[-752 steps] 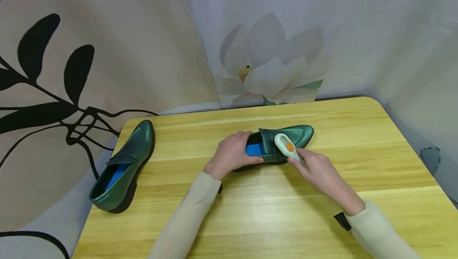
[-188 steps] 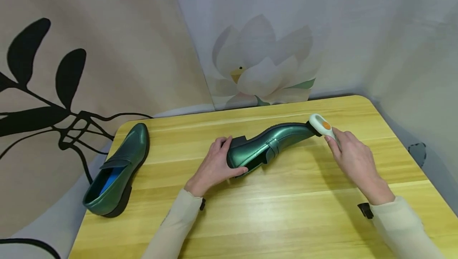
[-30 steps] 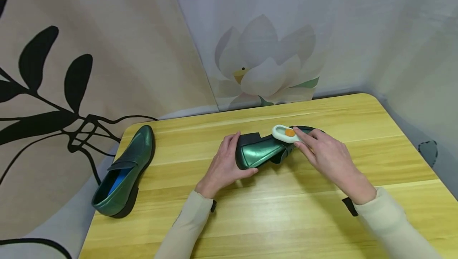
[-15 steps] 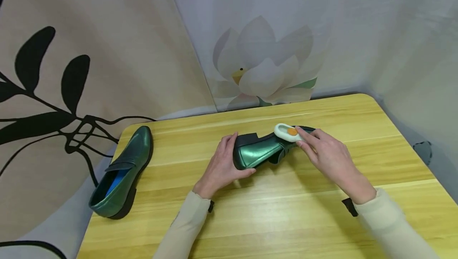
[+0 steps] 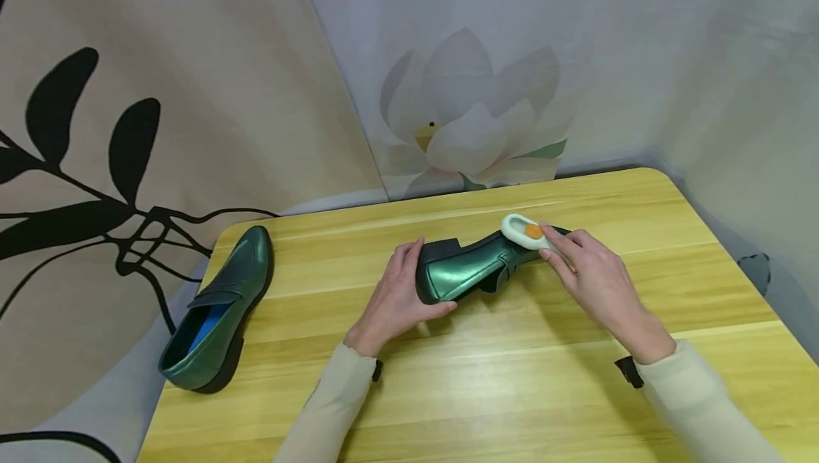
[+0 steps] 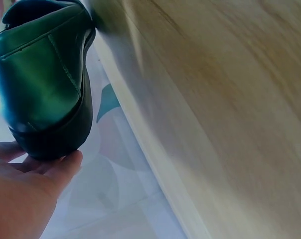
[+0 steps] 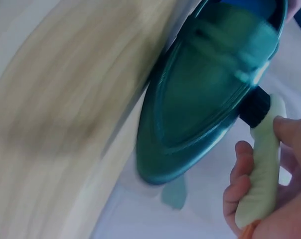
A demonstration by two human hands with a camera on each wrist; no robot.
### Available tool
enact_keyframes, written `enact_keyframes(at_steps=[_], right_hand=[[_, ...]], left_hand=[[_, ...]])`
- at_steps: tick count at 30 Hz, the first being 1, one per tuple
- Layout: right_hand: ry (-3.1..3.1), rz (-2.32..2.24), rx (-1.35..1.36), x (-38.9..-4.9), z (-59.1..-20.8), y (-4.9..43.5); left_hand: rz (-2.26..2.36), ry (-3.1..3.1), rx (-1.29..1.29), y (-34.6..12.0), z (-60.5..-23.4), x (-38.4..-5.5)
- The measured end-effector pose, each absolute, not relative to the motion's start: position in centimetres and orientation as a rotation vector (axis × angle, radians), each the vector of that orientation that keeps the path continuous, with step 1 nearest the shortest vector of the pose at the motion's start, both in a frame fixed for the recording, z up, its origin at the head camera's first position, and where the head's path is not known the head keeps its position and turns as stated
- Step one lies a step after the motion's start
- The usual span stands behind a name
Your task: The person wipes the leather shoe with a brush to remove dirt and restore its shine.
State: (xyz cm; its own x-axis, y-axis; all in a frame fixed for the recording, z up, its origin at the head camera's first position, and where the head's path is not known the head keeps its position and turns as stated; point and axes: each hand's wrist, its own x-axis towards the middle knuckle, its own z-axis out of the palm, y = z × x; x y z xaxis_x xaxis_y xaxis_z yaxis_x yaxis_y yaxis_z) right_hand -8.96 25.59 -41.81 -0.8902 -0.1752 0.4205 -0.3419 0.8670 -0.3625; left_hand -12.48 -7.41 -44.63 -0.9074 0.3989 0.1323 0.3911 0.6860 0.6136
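A metallic green loafer (image 5: 463,271) lies tipped on its side, opening toward the person and sole facing away, in the head view. My left hand (image 5: 393,299) grips it by the heel; in the left wrist view the fingers (image 6: 66,169) press against the heel's underside. A pale-handled shoe brush (image 5: 521,231) with an orange spot is in my right hand (image 5: 595,278), pinched between thumb and fingers. Its dark bristles (image 7: 255,107) meet the shoe's side below the strap in the right wrist view. The toe is partly hidden behind the right hand in the head view.
A matching green loafer (image 5: 220,314) with a blue insole stands upright at the table's left edge. The wooden table (image 5: 512,392) has a rounded far right corner. Behind it hangs a pale curtain (image 5: 256,93) printed with black leaves and a large flower.
Over the last second the brush has shifted slightly right along the shoe, toward the toe. Earlier, the shoe stood sole down, then was turned on its side. The left hand stays at the heel.
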Motion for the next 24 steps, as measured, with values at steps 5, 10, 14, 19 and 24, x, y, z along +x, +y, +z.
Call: enact_keyframes(at_steps=[5, 10, 14, 19, 24], right_hand=[[-2.661, 0.651, 0.301, -9.1, -42.0, 26.4], [-2.657, 0.684, 0.360, -9.0, -42.0, 25.9], [-2.675, 0.688, 0.320, -9.0, -42.1, 26.4], [-2.788, 0.748, 0.184, -9.0, -42.5, 28.3], [-2.826, 0.763, 0.096, -9.0, -42.9, 29.7]], left_hand=[[1.054, 2.868, 0.660, -7.4, -44.6, -12.6], [1.069, 2.857, 0.647, -7.2, -44.7, -12.6], [1.059, 2.854, 0.650, -7.1, -44.6, -12.6], [1.069, 2.847, 0.623, -7.2, -44.4, -12.6], [1.081, 2.844, 0.593, -7.2, -44.4, -12.7]])
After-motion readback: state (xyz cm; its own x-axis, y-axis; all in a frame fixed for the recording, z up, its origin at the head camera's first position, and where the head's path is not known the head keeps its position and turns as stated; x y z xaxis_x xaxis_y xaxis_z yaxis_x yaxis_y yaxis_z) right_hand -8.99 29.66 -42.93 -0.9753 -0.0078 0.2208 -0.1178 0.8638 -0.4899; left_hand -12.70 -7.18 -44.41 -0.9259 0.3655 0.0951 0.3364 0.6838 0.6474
